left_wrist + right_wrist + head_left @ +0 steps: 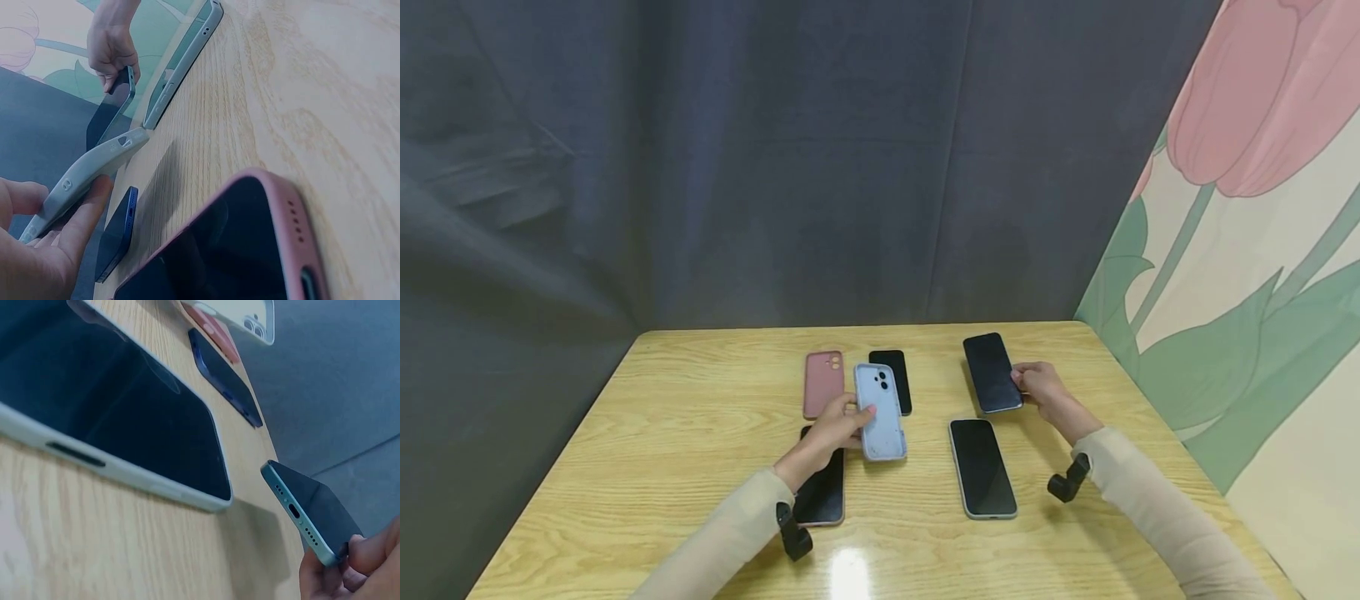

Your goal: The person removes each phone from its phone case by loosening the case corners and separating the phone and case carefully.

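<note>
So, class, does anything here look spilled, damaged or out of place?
Nothing stands out: the left hand grips the light-blue phone case, the right hand holds a bare smartphone above the wood-grain table, and no spill or damage shows.

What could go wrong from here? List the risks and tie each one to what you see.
1. The raised phone might slip or twist: the right hand holds it near one corner, with most of it unsupported above the table.
2. The light blue case, if the left hand loosens, could drop onto the dark phone that it partly hides in the head view.
</note>
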Demonstrator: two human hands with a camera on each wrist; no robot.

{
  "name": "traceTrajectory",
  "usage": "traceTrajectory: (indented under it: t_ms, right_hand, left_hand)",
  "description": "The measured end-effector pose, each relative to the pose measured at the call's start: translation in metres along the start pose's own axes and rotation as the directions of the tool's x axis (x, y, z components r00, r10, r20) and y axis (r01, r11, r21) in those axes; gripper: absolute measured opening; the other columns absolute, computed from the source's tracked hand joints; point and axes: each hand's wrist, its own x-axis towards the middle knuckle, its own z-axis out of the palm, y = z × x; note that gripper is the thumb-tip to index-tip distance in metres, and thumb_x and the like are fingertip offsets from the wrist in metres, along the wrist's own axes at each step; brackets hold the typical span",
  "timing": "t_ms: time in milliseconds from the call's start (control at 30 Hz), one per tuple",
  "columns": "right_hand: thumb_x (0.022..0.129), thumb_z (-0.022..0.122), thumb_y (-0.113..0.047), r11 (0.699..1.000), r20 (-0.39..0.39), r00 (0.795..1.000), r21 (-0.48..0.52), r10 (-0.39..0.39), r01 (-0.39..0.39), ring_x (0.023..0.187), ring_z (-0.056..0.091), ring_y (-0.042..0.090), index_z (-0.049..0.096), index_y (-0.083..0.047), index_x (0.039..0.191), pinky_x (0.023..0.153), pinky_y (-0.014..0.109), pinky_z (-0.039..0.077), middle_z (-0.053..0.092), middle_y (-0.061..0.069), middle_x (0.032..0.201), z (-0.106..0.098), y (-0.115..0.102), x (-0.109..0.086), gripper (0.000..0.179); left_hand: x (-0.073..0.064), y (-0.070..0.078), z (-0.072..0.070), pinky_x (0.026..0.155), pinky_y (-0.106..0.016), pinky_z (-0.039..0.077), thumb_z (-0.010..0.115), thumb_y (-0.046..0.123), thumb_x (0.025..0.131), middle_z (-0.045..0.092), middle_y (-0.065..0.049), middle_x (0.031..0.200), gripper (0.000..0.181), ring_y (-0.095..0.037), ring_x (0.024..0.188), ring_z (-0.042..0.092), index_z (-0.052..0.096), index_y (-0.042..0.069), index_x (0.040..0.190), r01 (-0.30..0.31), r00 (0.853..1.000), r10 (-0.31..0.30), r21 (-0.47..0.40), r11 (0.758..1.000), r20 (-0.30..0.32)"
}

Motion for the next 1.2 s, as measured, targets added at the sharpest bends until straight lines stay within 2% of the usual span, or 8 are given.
traceTrajectory:
  t_ms: [200,500,800,1200]
  right_hand:
    - [0.102,0.040,-0.002,0.999,-0.027,0.999,-0.004,0.047,-0.047,0.074,0.058,0.008,0.041,0.023,0.133,0.065,0.025,0.053,0.060,0.006,0.090,-0.008,0.007,0.003,0.039]
    - [0.102,0.040,-0.002,0.997,-0.035,0.996,-0.026,0.077,-0.078,0.074,0.058,0.008,0.039,0.023,0.135,0.067,0.026,0.051,0.062,0.003,0.086,-0.015,0.014,0.005,0.041]
    - [0.102,0.039,-0.002,0.995,-0.043,0.995,-0.031,0.090,-0.092,0.078,0.059,0.010,0.038,0.023,0.136,0.070,0.028,0.053,0.061,0.014,0.100,-0.019,0.021,0.007,0.042]
    - [0.102,0.040,-0.002,0.994,-0.040,0.994,-0.020,0.106,-0.106,0.080,0.060,0.013,0.036,0.024,0.136,0.074,0.031,0.053,0.062,0.015,0.099,-0.022,0.026,0.011,0.043]
  left_hand:
    - [0.000,-0.001,0.001,0.083,-0.043,0.057,0.053,0.017,0.104,0.068,-0.022,0.110,0.036,-0.033,0.101,0.068,0.047,-0.008,0.129,0.011,1.000,-0.011,0.003,1.000,-0.007]
    - [-0.001,-0.001,0.002,0.081,-0.044,0.058,0.053,0.018,0.104,0.068,-0.023,0.109,0.038,-0.034,0.099,0.068,0.045,-0.009,0.130,-0.001,1.000,0.001,0.017,1.000,-0.006]
    - [0.000,0.000,0.001,0.083,-0.043,0.057,0.053,0.019,0.104,0.068,-0.021,0.109,0.038,-0.032,0.100,0.068,0.046,-0.008,0.131,0.009,1.000,-0.009,0.009,1.000,-0.004]
    - [0.001,-0.002,0.000,0.082,-0.042,0.058,0.054,0.019,0.104,0.069,-0.020,0.109,0.038,-0.031,0.099,0.069,0.047,-0.007,0.130,0.011,1.000,-0.011,0.013,1.000,0.000]
